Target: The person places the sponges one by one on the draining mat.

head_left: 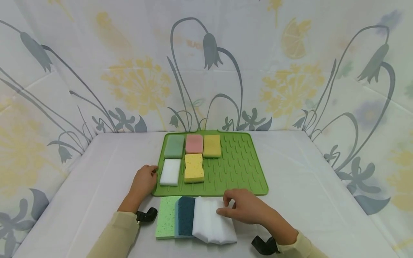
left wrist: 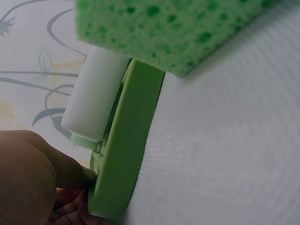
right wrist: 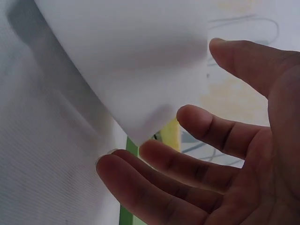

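At the left edge of the green ridged mat (head_left: 238, 168), my left hand (head_left: 143, 183) pinches the rim; the left wrist view shows the thumb on that rim (left wrist: 124, 154), the other fingers partly hidden. My right hand (head_left: 246, 207) hovers by the upper right corner of a white ridged sponge (head_left: 211, 222), thumb and fingers apart around that corner. The right wrist view shows loosely bent fingers with nothing gripped beside the white sponge (right wrist: 131, 61). Left of it lie a dark blue sponge (head_left: 186, 216) and a speckled light green sponge (head_left: 166, 218), side by side and partly overlapped.
On the mat's left half sit a grey-green sponge (head_left: 174, 146), a pink sponge (head_left: 194, 144), a yellow sponge (head_left: 212, 146), a white block (head_left: 170, 172) and a notched yellow sponge (head_left: 194, 168). A flower-printed curtain (head_left: 226, 89) stands behind the white-covered table (head_left: 300, 172).
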{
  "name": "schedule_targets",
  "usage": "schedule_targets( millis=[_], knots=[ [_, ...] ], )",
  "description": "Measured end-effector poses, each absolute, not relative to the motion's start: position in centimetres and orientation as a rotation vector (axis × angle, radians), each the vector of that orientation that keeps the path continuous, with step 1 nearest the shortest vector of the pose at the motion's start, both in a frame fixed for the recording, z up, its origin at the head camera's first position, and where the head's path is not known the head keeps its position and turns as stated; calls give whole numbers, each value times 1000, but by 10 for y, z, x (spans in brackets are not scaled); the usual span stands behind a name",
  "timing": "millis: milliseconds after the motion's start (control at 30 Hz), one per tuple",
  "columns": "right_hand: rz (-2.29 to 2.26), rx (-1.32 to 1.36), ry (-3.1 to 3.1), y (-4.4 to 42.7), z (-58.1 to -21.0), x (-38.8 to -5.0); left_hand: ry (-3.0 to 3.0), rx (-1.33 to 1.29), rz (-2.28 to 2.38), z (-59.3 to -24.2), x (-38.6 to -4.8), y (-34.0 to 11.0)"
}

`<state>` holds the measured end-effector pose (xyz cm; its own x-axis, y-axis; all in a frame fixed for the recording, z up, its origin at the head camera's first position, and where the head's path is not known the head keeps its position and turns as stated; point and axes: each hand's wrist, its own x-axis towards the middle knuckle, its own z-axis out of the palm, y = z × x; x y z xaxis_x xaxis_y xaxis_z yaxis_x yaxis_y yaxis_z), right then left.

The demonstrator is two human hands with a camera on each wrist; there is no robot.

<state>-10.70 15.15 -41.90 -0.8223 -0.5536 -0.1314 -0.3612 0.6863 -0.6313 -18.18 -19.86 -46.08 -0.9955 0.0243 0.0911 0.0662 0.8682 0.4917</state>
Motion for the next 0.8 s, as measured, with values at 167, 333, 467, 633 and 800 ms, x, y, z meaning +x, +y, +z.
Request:
schedule_targets(
  millis=[167,333,467,633,800],
  knots=[
    [-856,-733,2587,149,-422,-105,-2953,-74,-786,-463,-183,-199],
    [-886,-719,2555,147,-420,-104,-2946,-82,-782,-466,-184,-200],
    [-926,-699,2530,147,-419,-103,-2942,-86,-784,-466,-184,-201],
    [-986,-657,2507,147,-420,-102,-2941,-83,-795,-465,-184,-201],
    [-1026,-604,2488,149,-423,-104,-2946,-73,-795,-465,-184,-201]
  ],
)
